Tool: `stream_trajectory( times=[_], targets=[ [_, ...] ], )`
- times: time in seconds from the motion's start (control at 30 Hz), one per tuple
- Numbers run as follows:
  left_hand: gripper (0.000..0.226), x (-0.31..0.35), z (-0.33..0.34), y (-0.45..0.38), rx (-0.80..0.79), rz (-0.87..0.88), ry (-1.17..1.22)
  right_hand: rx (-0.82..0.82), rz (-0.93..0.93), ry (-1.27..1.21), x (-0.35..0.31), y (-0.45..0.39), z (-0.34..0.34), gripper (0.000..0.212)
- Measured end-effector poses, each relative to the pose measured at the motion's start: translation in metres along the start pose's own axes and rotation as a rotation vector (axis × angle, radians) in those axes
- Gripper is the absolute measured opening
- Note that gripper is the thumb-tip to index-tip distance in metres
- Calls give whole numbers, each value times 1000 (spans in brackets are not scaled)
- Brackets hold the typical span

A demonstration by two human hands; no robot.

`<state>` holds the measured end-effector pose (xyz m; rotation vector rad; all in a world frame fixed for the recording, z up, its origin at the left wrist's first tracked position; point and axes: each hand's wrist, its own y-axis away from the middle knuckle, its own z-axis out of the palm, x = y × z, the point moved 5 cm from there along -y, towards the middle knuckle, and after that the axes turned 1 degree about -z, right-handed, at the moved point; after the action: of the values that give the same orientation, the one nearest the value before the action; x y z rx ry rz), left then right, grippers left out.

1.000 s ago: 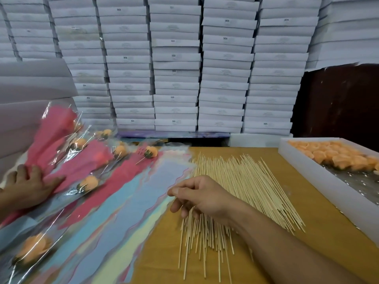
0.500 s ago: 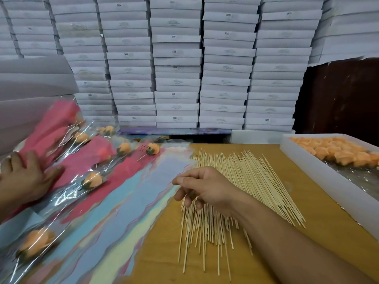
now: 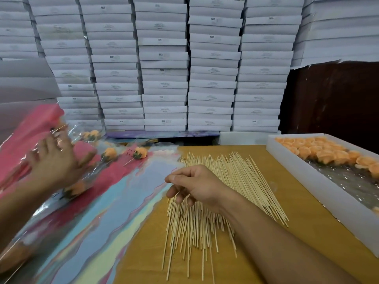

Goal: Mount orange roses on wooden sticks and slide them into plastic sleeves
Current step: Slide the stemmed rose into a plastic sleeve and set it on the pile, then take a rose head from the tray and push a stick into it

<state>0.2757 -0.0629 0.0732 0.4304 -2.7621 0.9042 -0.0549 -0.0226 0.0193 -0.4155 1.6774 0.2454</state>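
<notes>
A fan of thin wooden sticks (image 3: 231,181) lies on the wooden table (image 3: 266,232). My right hand (image 3: 196,187) hovers over the near end of the pile, fingers curled, thumb and fingertips pinching a stick. Loose orange roses (image 3: 320,150) fill the far end of a long white box (image 3: 320,187) on the right. At left, finished roses on sticks (image 3: 141,153) lie in clear plastic sleeves with pink inserts (image 3: 26,136). My left hand (image 3: 53,160), blurred, rests on them with fingers spread. Flat coloured sleeves (image 3: 106,212) are stacked between the hands.
Stacks of white cardboard boxes (image 3: 164,68) wall off the back of the table. A dark brown panel (image 3: 332,99) stands behind the rose box. More grey boxes (image 3: 22,83) rise at far left.
My left hand has slid up and to the right over the sleeved roses. My right hand stays on the stick pile, its fingers working at one stick.
</notes>
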Motion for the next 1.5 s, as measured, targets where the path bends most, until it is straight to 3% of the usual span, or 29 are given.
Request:
stream_trajectory(
  times=[0.13,0.4,0.57,0.93,1.13,1.27,1.4,1.5],
  targets=[
    [96,84,15,21,-167,75,150,66,17,27,2,-1,-13,19],
    [68,209,37,89,-211,121,596,167,31,116,9,-5,-34,16],
    [49,223,54,114,-211,74,723,284,44,178,14,-7,-47,32],
    [31,212,70,130,-224,119,572,512,56,603,13,-4,-81,13],
    [31,216,70,135,-266,166,517,806,28,418,1,1,-134,19],
    [32,217,69,135,-257,172,524,987,178,608,-14,24,-210,35],
    [30,221,70,136,-261,181,529,1188,480,911,-18,70,-290,24],
    [30,222,71,136,-260,183,534,1160,646,1059,-9,91,-327,24]
  ],
)
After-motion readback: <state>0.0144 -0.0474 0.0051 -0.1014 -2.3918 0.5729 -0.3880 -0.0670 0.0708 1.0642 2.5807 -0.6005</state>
